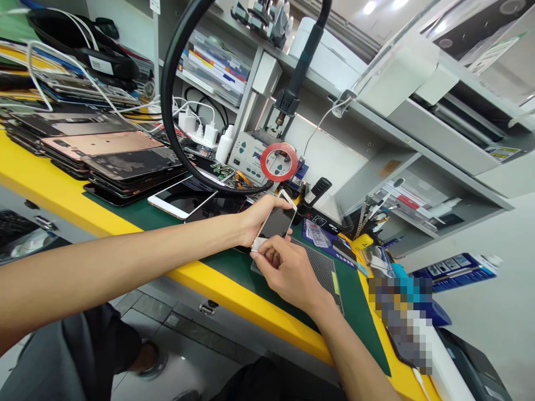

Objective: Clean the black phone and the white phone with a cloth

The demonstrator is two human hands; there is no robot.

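Over the green work mat (359, 312), a white-framed smartphone (276, 224) with a dark screen is held tilted in my left hand (258, 216). The left thumb lies along its upper end, and a few fingertips show past its right side. My right hand (290, 267) is closed in a pinch at the phone's lower white corner, its other fingers curled in. Whether a film or another small piece is between those fingertips is too small to tell. Below the phone, partly covered by my right hand, lies a dark perforated pad (321, 267).
A white tablet (184, 197) and stacked screens and panels (121, 150) lie on the left. A black cable (167, 83) loops down before a red ring (279, 161). Behind stand a grey control box (246, 156) and a white bottle (224, 145). Tools (371, 217) stand at right.
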